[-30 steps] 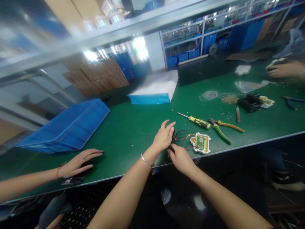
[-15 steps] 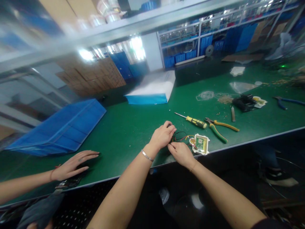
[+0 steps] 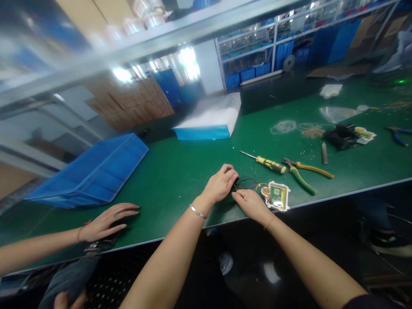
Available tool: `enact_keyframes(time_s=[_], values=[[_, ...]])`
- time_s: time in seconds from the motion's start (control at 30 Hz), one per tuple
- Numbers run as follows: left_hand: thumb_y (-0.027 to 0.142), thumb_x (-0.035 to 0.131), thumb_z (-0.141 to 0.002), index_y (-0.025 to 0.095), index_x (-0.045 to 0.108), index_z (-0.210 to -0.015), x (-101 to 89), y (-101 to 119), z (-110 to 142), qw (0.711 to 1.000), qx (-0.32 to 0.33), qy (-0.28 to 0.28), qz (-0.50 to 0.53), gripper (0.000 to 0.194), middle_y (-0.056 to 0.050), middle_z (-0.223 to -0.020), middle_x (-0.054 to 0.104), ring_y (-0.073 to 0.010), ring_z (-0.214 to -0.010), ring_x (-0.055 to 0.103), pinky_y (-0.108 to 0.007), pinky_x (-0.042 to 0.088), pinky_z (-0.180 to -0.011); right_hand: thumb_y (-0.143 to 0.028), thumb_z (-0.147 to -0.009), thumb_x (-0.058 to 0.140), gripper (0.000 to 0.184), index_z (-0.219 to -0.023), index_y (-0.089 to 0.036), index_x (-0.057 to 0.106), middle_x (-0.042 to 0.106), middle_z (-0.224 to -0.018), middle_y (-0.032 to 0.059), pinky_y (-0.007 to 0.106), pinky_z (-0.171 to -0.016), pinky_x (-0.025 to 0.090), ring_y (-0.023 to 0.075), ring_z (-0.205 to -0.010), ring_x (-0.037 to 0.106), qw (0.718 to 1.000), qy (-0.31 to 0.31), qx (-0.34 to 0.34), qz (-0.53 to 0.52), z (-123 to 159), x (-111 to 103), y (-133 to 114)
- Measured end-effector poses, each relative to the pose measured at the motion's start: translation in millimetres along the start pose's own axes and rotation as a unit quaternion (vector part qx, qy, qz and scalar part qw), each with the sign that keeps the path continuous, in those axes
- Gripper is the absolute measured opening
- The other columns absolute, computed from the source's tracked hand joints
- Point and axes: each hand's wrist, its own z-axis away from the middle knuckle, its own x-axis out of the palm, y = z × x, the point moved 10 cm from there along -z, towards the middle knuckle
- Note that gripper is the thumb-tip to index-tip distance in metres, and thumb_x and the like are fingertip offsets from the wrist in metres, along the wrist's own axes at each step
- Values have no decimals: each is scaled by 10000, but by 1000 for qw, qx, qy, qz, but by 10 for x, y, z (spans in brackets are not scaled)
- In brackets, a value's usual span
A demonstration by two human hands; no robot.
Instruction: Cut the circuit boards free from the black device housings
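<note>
My left hand [image 3: 220,184] is closed around a small black part [image 3: 237,180], mostly hidden by the fingers. Thin black, red and yellow wires [image 3: 249,185] run from there to a white plastic housing [image 3: 287,198] with a green circuit board [image 3: 276,194] inside. At the near side of the wires, my right hand [image 3: 252,205] is closed, thumb and fingertip pinching near the wire ends. The housing lies open side up by the bench's front edge, just right of that hand. Beyond it lie a yellow-and-black screwdriver [image 3: 269,164] and green-and-yellow cutting pliers [image 3: 299,174].
At left, a co-worker's hand [image 3: 106,221] rests over a dark object on the green bench [image 3: 180,171]. Behind are a blue crate [image 3: 86,176] and a white-and-blue package [image 3: 209,118]. A black bundle [image 3: 341,136] and blue-handled pliers [image 3: 397,135] lie at right.
My left fingers have curled in from a more spread pose. My right hand and the white housing have shifted slightly right. The co-worker's hand at far right has left the view.
</note>
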Motion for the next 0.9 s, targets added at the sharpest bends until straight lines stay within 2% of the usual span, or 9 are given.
enact_keyframes(time_s=[0.13, 0.2, 0.37, 0.43, 0.5, 0.6, 0.67, 0.77, 0.9], values=[[455, 222, -974, 280, 611, -1031, -5, -106, -16, 997, -21, -3, 69, 430, -10, -1189, 490, -138, -1020, 560, -282, 455, -928, -386, -961, 420, 359, -725, -195, 613, 663, -715, 45, 256, -631, 375, 176, -685, 614, 994, -2, 35, 99, 8, -80, 28], [457, 216, -975, 271, 617, -1030, 2, -193, -23, 993, -37, 0, 114, 445, -14, -1213, 488, -136, -1080, 541, -281, 423, -991, -373, -962, 429, 317, -816, -193, 645, 680, -787, 64, 269, -696, 424, 191, -752, 638, 995, 13, 24, 91, 32, -116, -41], [438, 184, -984, 239, 597, -1041, 53, -347, -74, 978, -35, 26, 202, 462, -37, -1227, 502, -136, -1201, 465, -292, 320, -1096, -197, -971, 359, 295, -1138, -181, 602, 616, -1194, 90, 274, -962, 419, 174, -1109, 570, 986, 152, -57, -24, 82, -388, -230], [429, 179, -987, 224, 578, -1050, 73, -383, -105, 975, -28, 40, 218, 453, -49, -1202, 513, -139, -1194, 459, -300, 311, -1101, -159, -945, 383, 333, -1232, -180, 550, 550, -1304, 94, 280, -958, 429, 182, -1142, 554, 986, 165, -35, 5, 47, -409, -166], [424, 175, -989, 214, 570, -1035, 92, -409, -131, 974, -25, 47, 221, 449, -56, -1179, 518, -142, -1165, 467, -306, 318, -1093, -171, -916, 447, 353, -1258, -192, 532, 575, -1260, 93, 297, -856, 472, 203, -1047, 602, 988, 137, 17, 72, -15, -350, -45], [422, 164, -990, 205, 574, -982, 99, -423, -146, 976, -24, 44, 214, 465, -61, -1135, 526, -150, -1123, 473, -312, 329, -1077, -265, -910, 514, 227, -1108, -208, 609, 645, -1042, 70, 288, -697, 456, 208, -858, 640, 980, 98, 79, 152, -71, -297, 99], [424, 173, -989, 203, 580, -962, 81, -411, -137, 977, -23, 40, 208, 464, -59, -1088, 535, -155, -1110, 467, -317, 331, -1073, -340, -930, 503, 192, -971, -212, 641, 659, -958, 55, 268, -679, 422, 193, -825, 636, 981, 99, 79, 146, -96, -331, 113], [428, 227, -984, 210, 605, -989, 62, -370, -113, 979, -25, 31, 198, 436, -59, -1069, 529, -163, -1148, 431, -324, 319, -1092, -422, -956, 448, 331, -811, -204, 651, 680, -820, 37, 247, -646, 370, 164, -760, 623, 991, 88, 70, 78, -138, -382, 135], [423, 360, -960, 221, 656, -983, 80, -319, -114, 984, -37, 29, 172, 360, -61, -1070, 518, -165, -1193, 410, -318, 303, -1114, -458, -976, 373, 522, -584, -196, 597, 641, -613, 19, 265, -556, 283, 137, -592, 562, 997, 41, 53, 36, -145, -320, 109]])
